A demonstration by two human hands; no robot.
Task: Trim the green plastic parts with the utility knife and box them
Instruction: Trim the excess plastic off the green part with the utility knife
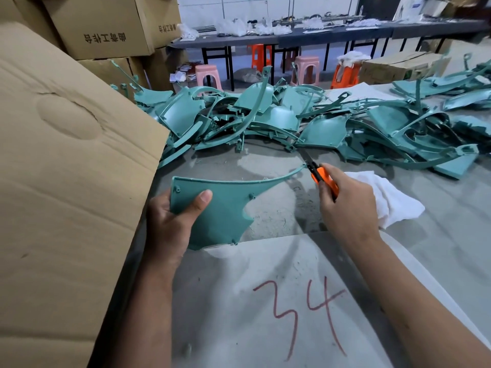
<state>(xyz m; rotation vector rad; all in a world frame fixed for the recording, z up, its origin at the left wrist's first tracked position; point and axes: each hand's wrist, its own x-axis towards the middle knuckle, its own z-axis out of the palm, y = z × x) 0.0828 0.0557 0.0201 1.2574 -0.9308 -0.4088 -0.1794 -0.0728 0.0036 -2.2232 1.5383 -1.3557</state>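
Left hand gripping the curved green plastic panel just above the grey surface, thin arm running long-ways off to the right. Right hand clenched round the orange utility knife, blade right at that tip. Probably trimming there next.

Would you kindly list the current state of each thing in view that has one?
Left hand: grips the held green plastic part by its wide end, above the grey table.
Right hand: holds the orange utility knife, blade extended at the part's thin tip.
Brown cardboard box flap: open.
White cloth: crumpled.
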